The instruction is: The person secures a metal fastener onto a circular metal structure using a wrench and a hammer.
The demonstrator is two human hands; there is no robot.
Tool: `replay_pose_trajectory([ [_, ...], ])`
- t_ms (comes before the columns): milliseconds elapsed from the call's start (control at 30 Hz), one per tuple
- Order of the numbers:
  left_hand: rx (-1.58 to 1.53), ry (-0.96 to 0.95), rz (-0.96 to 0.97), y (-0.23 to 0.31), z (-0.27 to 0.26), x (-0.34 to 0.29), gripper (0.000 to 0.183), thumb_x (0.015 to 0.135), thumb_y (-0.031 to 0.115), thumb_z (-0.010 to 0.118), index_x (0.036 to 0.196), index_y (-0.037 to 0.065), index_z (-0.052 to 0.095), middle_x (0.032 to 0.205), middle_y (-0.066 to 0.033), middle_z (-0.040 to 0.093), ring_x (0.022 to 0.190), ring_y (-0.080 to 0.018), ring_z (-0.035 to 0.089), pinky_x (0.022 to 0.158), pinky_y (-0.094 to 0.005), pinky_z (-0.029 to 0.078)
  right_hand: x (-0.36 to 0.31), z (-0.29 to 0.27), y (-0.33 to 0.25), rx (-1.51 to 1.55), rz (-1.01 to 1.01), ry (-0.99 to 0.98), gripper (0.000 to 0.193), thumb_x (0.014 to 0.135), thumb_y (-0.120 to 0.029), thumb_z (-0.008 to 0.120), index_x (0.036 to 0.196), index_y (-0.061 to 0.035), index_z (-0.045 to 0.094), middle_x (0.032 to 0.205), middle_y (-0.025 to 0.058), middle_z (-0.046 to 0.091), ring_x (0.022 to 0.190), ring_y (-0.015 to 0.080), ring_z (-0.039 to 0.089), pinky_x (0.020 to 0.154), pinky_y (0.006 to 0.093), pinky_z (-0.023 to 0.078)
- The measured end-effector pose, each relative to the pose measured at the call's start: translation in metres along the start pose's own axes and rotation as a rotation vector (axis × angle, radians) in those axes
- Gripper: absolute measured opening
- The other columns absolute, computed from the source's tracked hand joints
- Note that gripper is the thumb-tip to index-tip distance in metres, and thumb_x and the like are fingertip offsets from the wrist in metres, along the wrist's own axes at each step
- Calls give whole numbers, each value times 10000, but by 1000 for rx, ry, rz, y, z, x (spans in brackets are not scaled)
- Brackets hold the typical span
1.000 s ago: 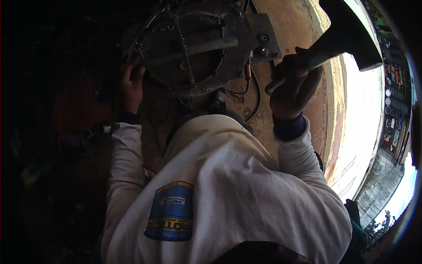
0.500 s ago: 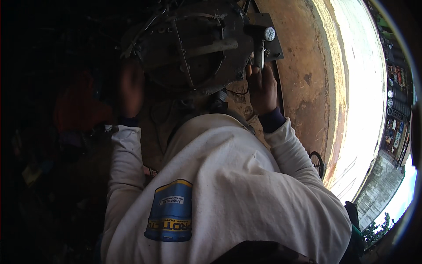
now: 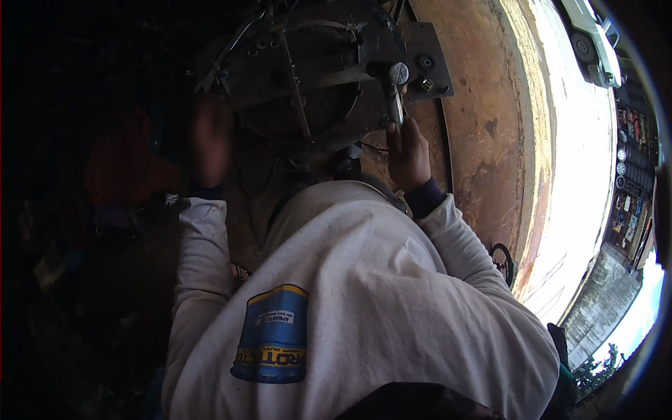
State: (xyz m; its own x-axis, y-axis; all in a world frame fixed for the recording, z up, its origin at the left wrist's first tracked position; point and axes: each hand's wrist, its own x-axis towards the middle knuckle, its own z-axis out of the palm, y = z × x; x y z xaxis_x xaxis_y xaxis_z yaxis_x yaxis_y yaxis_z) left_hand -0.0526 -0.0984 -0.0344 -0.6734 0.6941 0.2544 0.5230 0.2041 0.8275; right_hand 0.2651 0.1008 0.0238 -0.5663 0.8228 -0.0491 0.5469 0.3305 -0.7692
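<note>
My right hand is closed around the handle of a hammer. The hammer's round, shiny face points up, over the right side of a dark round metal frame. A thin bar crosses that frame from far to near, and a wider flat strip lies across it toward the hammer head. At the frame's left edge is my left hand, dark and smeared by motion. Its fingers are too blurred to make out, and whether it holds anything does not show.
A metal plate with a ring-shaped part and a small nut-like piece on it juts out at the right of the frame. Brown, stained ground lies beyond. A person in red is in the shadow at left. A white vehicle stands far right.
My right hand and the hammer have moved left, uncovering small parts on the plate. My left hand stays near the frame's left edge. A white vehicle has come into view at far right.
</note>
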Motion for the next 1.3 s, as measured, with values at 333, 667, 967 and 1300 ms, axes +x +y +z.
replay_pose_trajectory([
  [333, -341, 168, -91, -5, 6, -2, 395, 1001, 253, 641, 1318, 24, 587, 1301, -73, 623, 1222, -171, 563, 1050, -326, 410, 76, -10, 28, -187, -83, 57, 265, 968, -194, 573, 1155, -11, 531, 973, 300, 657, 919, 523, 619, 741, 566, 498],
  [667, -61, 100, -161, 1, 2, -5, 390, 1007, 303, 627, 1273, 17, 633, 1261, -120, 666, 1215, -192, 587, 1063, -335, 408, 97, -14, 27, -490, -176, 32, 344, 926, -278, 641, 1242, -152, 583, 1133, 221, 609, 986, 435, 659, 779, 535, 544],
  [967, 21, 172, -142, 7, 7, -10, 413, 1013, 285, 622, 1310, -1, 606, 1272, -140, 666, 1206, -203, 601, 1044, -330, 425, 99, -32, 8, -357, -380, -20, 464, 873, -317, 718, 1293, -138, 632, 1178, 157, 633, 1061, 379, 621, 900, 479, 503],
  [1300, 57, 162, -227, 12, 5, -9, 436, 999, 281, 647, 1336, 8, 607, 1302, -135, 661, 1224, -190, 594, 1054, -315, 417, 132, -6, 22, -361, -585, -131, 450, 855, -372, 715, 1264, -191, 668, 1182, 62, 670, 1108, 326, 585, 955, 468, 464],
])
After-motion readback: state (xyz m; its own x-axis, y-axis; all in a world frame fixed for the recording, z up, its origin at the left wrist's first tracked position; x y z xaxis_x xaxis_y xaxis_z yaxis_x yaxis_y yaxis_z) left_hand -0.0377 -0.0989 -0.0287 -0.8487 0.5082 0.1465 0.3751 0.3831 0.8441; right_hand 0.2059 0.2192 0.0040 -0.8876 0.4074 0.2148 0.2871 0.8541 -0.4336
